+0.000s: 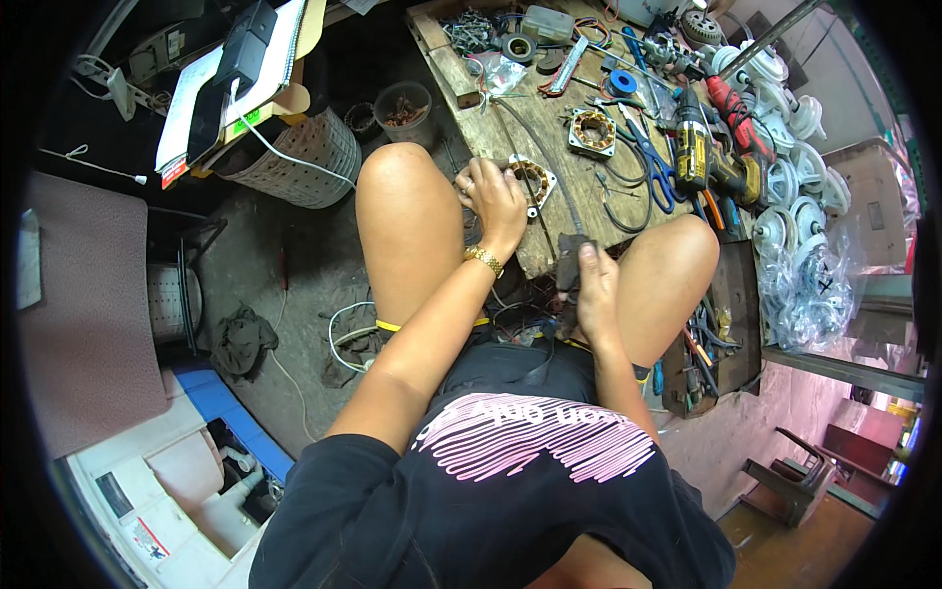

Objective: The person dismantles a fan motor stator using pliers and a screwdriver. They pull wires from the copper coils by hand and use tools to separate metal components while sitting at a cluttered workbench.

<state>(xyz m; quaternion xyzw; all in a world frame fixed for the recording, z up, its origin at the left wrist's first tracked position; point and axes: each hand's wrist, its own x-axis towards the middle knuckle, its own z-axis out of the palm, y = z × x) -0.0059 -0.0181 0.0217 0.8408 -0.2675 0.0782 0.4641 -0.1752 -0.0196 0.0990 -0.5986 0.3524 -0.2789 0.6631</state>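
My left hand (pixel 489 204) has its fingers curled at the left edge of a motor stator (pixel 540 185) with copper windings, near the front of the wooden workbench (pixel 532 243); what its fingertips grip is hidden. My right hand (pixel 597 290) is closed round a dark grey object (pixel 569 260), low between my knees, with a grey cord rising from it over the bench. A second stator (pixel 593 131) lies farther back, beside blue-handled scissors (pixel 655 172) and loose wires.
Drills (pixel 692 137), a blue tape roll (pixel 620 83) and white plastic parts (pixel 780 179) crowd the bench's right and back. An open toolbox (pixel 706 383) sits by my right knee. Left are a woven basket (pixel 304 167), a small bucket (pixel 402 110) and cables on the floor.
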